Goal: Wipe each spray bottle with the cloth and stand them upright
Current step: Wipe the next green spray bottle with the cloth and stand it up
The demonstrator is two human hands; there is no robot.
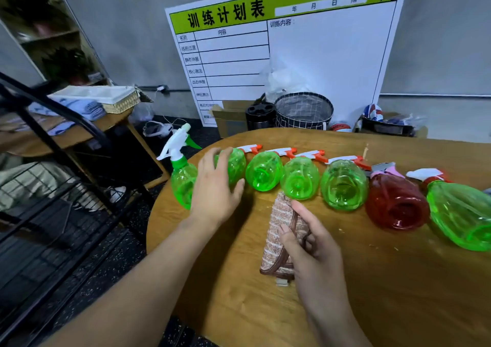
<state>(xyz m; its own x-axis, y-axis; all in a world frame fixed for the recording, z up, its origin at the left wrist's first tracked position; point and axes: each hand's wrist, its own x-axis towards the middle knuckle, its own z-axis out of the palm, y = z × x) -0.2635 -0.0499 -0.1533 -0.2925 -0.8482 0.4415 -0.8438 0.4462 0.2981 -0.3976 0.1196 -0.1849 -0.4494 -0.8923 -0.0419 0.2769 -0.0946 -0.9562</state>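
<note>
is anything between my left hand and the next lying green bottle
Nothing visible. The left hand is already over the leftmost lying green bottle, fingers spread on top of it. The upright bottle stands just to its left, and the right hand holds the cloth nearer you.

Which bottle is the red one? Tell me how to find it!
Look at the round wooden table and the row of spray bottles lying on their sides across it. Second from the right end is the red bottle. Every other bottle in the row is green, and only this one has a pink sprayer.
</note>
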